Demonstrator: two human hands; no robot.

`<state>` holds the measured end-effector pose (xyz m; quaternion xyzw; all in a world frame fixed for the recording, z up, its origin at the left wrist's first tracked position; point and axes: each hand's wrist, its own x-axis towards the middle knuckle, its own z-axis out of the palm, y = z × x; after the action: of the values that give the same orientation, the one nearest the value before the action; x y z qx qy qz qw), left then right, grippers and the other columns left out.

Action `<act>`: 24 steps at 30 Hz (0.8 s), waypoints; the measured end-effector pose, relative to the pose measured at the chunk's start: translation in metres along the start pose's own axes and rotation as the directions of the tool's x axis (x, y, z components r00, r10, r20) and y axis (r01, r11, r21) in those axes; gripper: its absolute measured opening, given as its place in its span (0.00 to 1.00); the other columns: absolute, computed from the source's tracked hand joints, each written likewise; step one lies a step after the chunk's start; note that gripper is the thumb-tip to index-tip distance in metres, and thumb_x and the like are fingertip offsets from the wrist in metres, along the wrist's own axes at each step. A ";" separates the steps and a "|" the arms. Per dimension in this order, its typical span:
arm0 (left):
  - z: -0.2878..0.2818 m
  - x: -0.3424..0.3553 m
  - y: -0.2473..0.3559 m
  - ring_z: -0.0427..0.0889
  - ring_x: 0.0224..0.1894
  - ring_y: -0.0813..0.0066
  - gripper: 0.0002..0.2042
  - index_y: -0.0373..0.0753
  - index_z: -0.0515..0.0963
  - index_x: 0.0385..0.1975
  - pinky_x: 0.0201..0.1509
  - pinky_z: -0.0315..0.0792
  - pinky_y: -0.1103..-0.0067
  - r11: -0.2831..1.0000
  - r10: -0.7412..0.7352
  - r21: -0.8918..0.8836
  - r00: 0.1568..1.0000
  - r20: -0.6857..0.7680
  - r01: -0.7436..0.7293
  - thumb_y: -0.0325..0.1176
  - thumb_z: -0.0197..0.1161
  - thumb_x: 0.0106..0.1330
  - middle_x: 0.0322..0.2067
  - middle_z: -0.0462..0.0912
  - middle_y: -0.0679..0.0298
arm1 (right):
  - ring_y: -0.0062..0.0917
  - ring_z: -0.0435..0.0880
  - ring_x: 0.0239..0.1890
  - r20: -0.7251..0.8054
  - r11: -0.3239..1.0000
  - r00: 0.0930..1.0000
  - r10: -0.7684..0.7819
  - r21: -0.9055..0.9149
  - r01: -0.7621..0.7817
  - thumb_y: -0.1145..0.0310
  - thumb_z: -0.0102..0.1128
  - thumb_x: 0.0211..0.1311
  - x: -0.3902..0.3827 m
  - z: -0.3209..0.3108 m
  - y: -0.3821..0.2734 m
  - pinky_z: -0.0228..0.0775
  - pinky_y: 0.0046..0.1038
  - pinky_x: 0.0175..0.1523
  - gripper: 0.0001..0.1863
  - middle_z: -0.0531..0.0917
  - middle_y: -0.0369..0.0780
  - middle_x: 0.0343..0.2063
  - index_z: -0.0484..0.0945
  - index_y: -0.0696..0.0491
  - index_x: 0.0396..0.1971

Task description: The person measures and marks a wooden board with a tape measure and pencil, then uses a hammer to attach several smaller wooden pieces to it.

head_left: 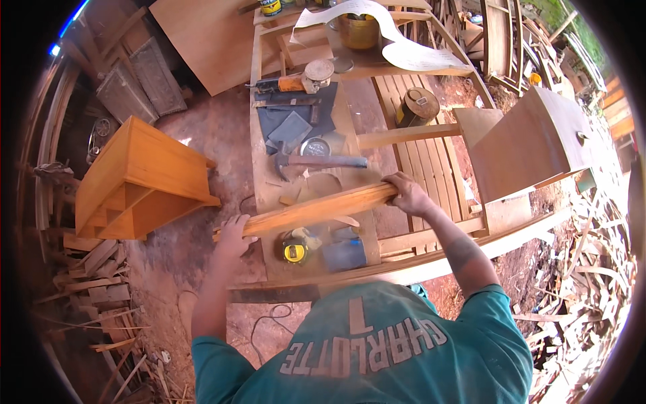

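A long, narrow orange-brown wooden board (316,209) spans the space between my hands, above the near part of the workbench. My left hand (233,236) is closed round its left end. Its other end is in the grip of my right hand (408,194), fingers over the top edge. Just beyond the board lies a claw hammer (330,162) with a dark wooden handle. On the near side are a yellow and black tape measure (295,252) and a blue-grey block (344,254). A round metal lid or tin (315,147) sits behind the hammer.
Dark sheets (316,108) and an orange angle grinder (296,82) lie farther back, near a rusty can (418,106), a yellow-brown pot (359,31) and curled paper (420,57). An orange wooden cabinet (145,178) stands left, a brown wooden box (528,145) right. Scrap wood (108,289) litters the ground.
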<state>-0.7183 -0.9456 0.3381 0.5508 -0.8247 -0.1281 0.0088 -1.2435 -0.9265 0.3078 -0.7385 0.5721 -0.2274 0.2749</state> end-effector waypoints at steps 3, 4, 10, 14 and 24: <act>-0.005 0.006 -0.016 0.80 0.52 0.51 0.29 0.36 0.76 0.53 0.61 0.69 0.63 0.970 0.045 -0.245 0.985 0.164 -0.003 0.36 0.79 0.50 0.47 0.82 0.52 | 0.40 0.80 0.55 0.216 0.960 0.969 0.122 0.221 -0.171 0.70 0.74 0.47 -0.008 -0.018 0.000 0.71 0.37 0.62 0.34 0.81 0.46 0.49 0.74 0.57 0.58; -0.007 0.015 -0.018 0.81 0.52 0.51 0.28 0.36 0.77 0.52 0.60 0.71 0.65 0.946 0.012 -0.310 0.948 0.318 0.092 0.34 0.78 0.50 0.46 0.82 0.51 | 0.39 0.81 0.54 0.237 0.949 0.950 0.202 0.191 -0.249 0.66 0.76 0.48 -0.008 -0.015 0.005 0.71 0.36 0.62 0.35 0.82 0.47 0.49 0.74 0.57 0.59; 0.001 0.030 -0.035 0.81 0.52 0.54 0.24 0.36 0.80 0.49 0.58 0.74 0.68 0.888 0.024 -0.440 0.943 0.333 0.133 0.31 0.77 0.50 0.49 0.82 0.51 | 0.39 0.82 0.55 0.292 0.754 0.840 0.456 0.375 -0.540 0.55 0.75 0.55 0.002 0.012 0.034 0.71 0.35 0.61 0.37 0.83 0.51 0.50 0.72 0.59 0.60; -0.007 0.023 -0.026 0.78 0.56 0.53 0.30 0.36 0.76 0.54 0.61 0.72 0.67 0.932 0.036 -0.349 0.930 0.367 0.102 0.32 0.77 0.49 0.53 0.79 0.51 | 0.42 0.80 0.57 0.279 0.854 0.870 0.407 0.222 -0.471 0.56 0.76 0.52 0.005 0.007 0.025 0.70 0.38 0.63 0.39 0.82 0.51 0.50 0.71 0.58 0.62; 0.007 0.005 0.043 0.76 0.58 0.50 0.30 0.34 0.73 0.56 0.62 0.72 0.62 0.998 0.071 -0.008 0.995 0.071 -0.070 0.27 0.72 0.50 0.52 0.79 0.51 | 0.41 0.79 0.56 0.144 0.856 0.987 -0.074 -0.498 0.137 0.69 0.71 0.50 0.006 0.021 -0.002 0.67 0.41 0.64 0.26 0.81 0.46 0.47 0.74 0.56 0.51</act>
<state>-0.7602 -0.9334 0.3401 0.5164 -0.8431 -0.1494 -0.0148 -1.2271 -0.9287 0.2931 -0.8272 0.5529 -0.0391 0.0922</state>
